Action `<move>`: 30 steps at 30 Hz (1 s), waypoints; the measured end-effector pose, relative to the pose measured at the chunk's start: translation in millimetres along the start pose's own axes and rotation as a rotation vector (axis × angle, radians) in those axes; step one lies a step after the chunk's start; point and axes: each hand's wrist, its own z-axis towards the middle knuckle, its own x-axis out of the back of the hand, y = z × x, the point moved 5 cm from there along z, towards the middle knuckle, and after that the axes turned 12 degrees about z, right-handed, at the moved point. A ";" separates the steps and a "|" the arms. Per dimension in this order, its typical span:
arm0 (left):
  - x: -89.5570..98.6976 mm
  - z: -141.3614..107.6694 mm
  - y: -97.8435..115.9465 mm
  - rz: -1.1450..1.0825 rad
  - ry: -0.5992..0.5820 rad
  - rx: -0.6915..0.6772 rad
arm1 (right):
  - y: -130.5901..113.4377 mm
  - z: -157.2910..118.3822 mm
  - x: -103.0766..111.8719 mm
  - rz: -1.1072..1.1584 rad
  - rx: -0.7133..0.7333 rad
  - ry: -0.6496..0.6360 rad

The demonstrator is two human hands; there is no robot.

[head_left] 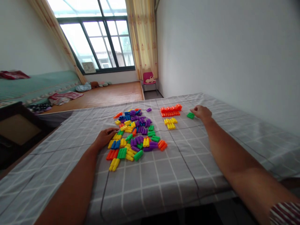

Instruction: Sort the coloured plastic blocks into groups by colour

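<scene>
Plastic pieces in yellow, green, blue, purple and orange lie in a loose pile (138,131) on the grey checked cloth (159,168). My left hand (106,137) rests at the pile's left edge, its fingertips by yellow and green pieces; what they hold, if anything, is hidden. Right of the pile, orange pieces (171,110) form a stacked row, with a group of yellow pieces (171,123) just nearer. Farther right, my right hand (202,112) has its fingers pressed together beside a green piece (190,115); whether it grips that piece is unclear.
A single purple piece (149,110) lies behind the pile. Beyond the table are a wooden bed platform (112,91) and a pink chair (148,76) with a soft toy. A white wall (225,47) runs along the right; a dark cabinet (16,134) stands left.
</scene>
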 end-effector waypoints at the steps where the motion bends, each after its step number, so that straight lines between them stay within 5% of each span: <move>1: 0.8 -0.5 1.4 -0.005 0.001 0.001 | 0.1 0.3 4.2 -0.009 0.023 0.022; 3: 1.7 -1.3 3.6 -0.015 0.000 0.000 | 0.6 2.9 7.0 0.023 0.100 -0.007; 9: 2.4 -1.7 4.3 0.004 -0.008 0.008 | 6.3 3.8 -18.4 0.116 0.208 -0.372; 18: 1.8 -2.1 4.8 0.016 -0.022 0.004 | -5.2 -7.7 -24.9 -0.061 0.197 -0.098; 30: -0.9 -0.3 0.3 0.031 -0.022 -0.009 | 1.1 -11.1 -19.7 -0.074 0.180 -0.019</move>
